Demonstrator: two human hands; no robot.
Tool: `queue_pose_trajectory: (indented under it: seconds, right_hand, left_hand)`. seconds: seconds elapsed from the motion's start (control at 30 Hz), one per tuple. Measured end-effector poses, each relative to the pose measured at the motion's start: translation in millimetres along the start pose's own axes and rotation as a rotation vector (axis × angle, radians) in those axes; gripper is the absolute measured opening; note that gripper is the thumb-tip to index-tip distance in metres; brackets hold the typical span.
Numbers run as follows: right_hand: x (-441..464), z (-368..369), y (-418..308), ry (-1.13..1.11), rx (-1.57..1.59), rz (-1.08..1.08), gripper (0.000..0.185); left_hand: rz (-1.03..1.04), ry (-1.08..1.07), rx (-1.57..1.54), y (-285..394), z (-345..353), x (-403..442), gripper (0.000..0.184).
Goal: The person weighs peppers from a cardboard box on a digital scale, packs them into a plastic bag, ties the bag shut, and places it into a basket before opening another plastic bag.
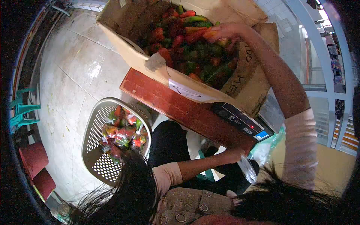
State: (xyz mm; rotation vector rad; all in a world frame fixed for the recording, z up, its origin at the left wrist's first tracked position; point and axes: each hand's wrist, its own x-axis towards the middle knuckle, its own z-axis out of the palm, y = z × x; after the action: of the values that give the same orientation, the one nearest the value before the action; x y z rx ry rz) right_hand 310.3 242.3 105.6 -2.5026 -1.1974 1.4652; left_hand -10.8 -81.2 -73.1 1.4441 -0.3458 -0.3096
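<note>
My right hand (224, 32) is inside the cardboard box (131, 50), at its far right side. Its fingers curl onto a red-orange pepper (198, 34) on top of the pile. Red and green peppers (191, 56) fill much of the box. Close to my lap, my left hand (236, 154) is closed on a clear plastic bag (247, 170), which hangs down crumpled. The fingertips of that hand are partly hidden.
The box rests on a black digital scale (242, 122) on a red-brown wooden surface (161, 99). A grey plastic basket (90, 150) holds several bagged peppers (125, 131). More clear plastic (268, 146) lies at the right. Teal stools (24, 110) and dark red seats (35, 161) stand left.
</note>
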Motion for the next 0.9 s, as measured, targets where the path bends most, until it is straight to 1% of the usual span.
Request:
queue_pose_trajectory:
  seconds: [0.07,0.1,0.17,0.2,0.27,0.3,0.33,0.37,0.47,0.53,0.57,0.63,0.7,0.73,0.77,0.8,0.83,0.9]
  right_hand:
    - [9,10,-12,-0.090,-0.034,-0.217,0.048]
    - [17,14,-22,-0.134,-0.052,-0.328,0.046]
    - [40,32,-39,0.025,-0.410,-0.481,0.042]
    - [48,38,-38,0.109,-0.584,-0.549,0.040]
    - [21,33,-45,0.039,-0.471,-0.615,0.039]
    - [9,32,-49,-0.003,-0.422,-0.651,0.038]
    - [0,35,-53,0.050,-0.421,-0.624,0.036]
    - [-8,36,-55,0.111,-0.418,-0.594,0.034]
    - [-47,14,-59,0.286,-0.418,-0.562,0.035]
    - [-72,1,-36,0.524,-0.322,-0.347,0.037]
    - [-91,-10,-11,0.705,-0.232,-0.125,0.038]
    - [-167,-35,15,0.875,-0.212,-0.445,0.047]
    - [-250,-2,22,1.118,-0.060,-0.261,0.054]
    - [-270,10,53,1.148,0.107,-0.272,0.052]
    - [-279,30,90,1.178,0.276,-0.284,0.050]
    - [-284,51,106,1.132,0.396,-0.193,0.051]
    - [-287,72,122,1.084,0.517,-0.101,0.052]
    - [-271,108,149,1.021,0.681,0.010,0.056]
  left_hand:
    - [0.068,0.111,0.011,-12,11,2,0.016]
    - [0.073,0.108,-0.037,-9,9,3,0.016]
    - [0.075,0.095,-0.132,-2,5,-2,0.015]
    - [0.026,0.018,-0.082,19,-13,-8,0.017]
    - [-0.059,-0.127,0.021,61,-52,-13,0.023]
    - [-0.054,-0.117,0.017,47,-41,-10,0.023]
    - [-0.050,-0.108,0.014,27,-26,-6,0.023]
    - [-0.047,-0.106,0.014,24,-23,-6,0.023]
    - [0.081,-0.052,0.133,16,-21,-13,0.024]
    - [0.082,0.037,0.073,22,-27,-18,0.024]
    - [0.085,0.079,0.039,24,-26,-17,0.024]
    - [0.076,0.030,0.089,29,-21,-12,0.022]
    - [0.063,-0.011,0.153,31,-22,-8,0.021]
    - [0.016,-0.120,0.152,55,-36,-15,0.024]
    - [0.146,-0.005,0.203,56,-33,-13,0.025]
    - [0.274,0.108,0.251,56,-28,-13,0.026]
    - [0.221,0.064,0.241,63,-28,-15,0.026]
    - [0.114,-0.020,0.227,76,-29,-20,0.027]
